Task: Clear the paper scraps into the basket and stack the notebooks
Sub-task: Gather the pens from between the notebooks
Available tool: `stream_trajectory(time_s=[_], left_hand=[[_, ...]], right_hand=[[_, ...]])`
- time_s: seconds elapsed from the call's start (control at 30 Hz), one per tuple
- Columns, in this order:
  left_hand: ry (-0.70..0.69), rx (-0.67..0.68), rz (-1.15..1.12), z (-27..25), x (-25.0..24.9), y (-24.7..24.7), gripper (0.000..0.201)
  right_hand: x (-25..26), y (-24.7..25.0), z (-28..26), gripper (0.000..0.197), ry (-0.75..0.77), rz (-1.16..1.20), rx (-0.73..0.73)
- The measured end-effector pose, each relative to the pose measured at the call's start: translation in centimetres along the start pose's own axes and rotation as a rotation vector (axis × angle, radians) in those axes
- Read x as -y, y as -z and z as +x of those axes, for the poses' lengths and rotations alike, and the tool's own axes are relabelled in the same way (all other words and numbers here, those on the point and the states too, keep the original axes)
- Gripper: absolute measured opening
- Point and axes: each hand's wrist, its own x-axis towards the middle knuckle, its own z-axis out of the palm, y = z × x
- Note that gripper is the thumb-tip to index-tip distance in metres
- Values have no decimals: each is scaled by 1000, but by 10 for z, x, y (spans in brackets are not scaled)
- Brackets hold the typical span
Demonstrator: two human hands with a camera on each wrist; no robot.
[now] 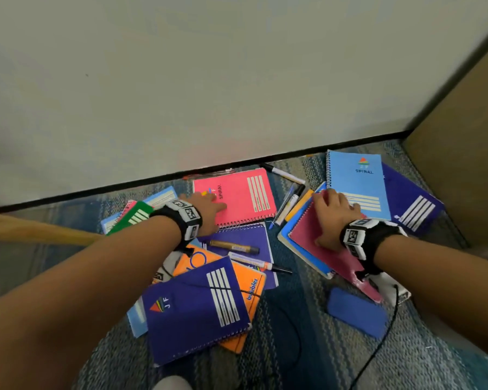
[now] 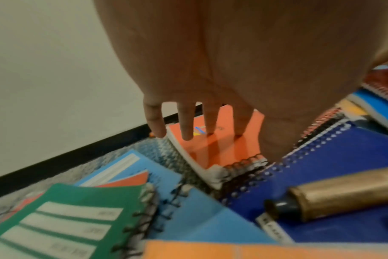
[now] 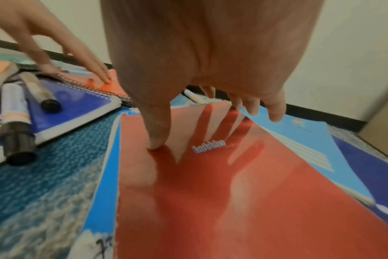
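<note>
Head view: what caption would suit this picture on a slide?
Left hand on a pink notebook, right hand on a red notebook, amid scattered notebooks and markers.

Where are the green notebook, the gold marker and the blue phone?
green notebook (image 2: 62, 219), left wrist view, cover.
gold marker (image 1: 233, 247), head view, barrel.
blue phone (image 1: 357, 312), head view, back.

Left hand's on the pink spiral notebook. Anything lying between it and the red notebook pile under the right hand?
Yes. Between the pink notebook and the red notebook, several markers lie on the carpet. Left hand and right hand rest directly on their covers.
</note>
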Motion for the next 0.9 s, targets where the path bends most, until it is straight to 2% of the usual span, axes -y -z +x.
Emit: stream_trajectory(time_s=[0.07, 0.1, 0.2, 0.27, 0.37, 0.47, 0.53, 0.7, 0.83, 0.9], left_hand=[[-39, -150, -59, -2, -17, 8, 45], [-108, -183, -114, -2, -27, 10, 40], [-339, -107, -149, -5, -61, 8, 41], [-395, -66, -69, -5, -80, 3, 49], [-394, -64, 40, -6, -93, -1, 52], [-432, -73, 110, -7, -95, -6, 35], [-431, -68, 102, -6, -94, -11, 31], [-339, -115, -200, -4, -79, -12, 29], [-287, -148, -364, 1, -60, -2, 44], [-246, -170, -461, 5, -49, 2, 43]], right_hand=[[12, 8, 1, 91, 104, 5, -58], [18, 11, 2, 82, 158, 14, -83], [31, 18, 12, 65, 273, 18, -91], [36, 26, 19, 51, 276, 41, -71], [40, 37, 31, 36, 271, 43, -64], [42, 41, 42, 34, 314, -17, -64], [43, 41, 48, 34, 333, -71, -53], [47, 34, 59, 32, 395, -242, -14], [49, 27, 66, 35, 457, -295, -45], [50, 26, 69, 37, 468, -315, -54]])
